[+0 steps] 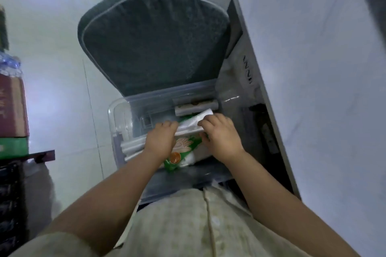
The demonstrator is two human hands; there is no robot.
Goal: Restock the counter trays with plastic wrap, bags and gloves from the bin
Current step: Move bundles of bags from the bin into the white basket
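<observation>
A clear plastic bin (117,110) sits on the floor below me, at the foot of a grey cushioned seat. Inside it lie rolls of plastic wrap (196,106) at the far side, white rolls (133,146) at the left, and a green packet with a glove picture (181,148) in the middle. My left hand (160,140) and my right hand (221,133) are both down in the bin, fingers curled around a white roll of bags (190,124) that lies across the green packet. The hands hide the packet's edges.
A grey cushion (154,44) leans up behind the bin. A white cabinet wall (313,69) runs along the right. At the left stand stacked cardboard boxes (12,110) and a dark rack (12,194). White floor tiles lie between.
</observation>
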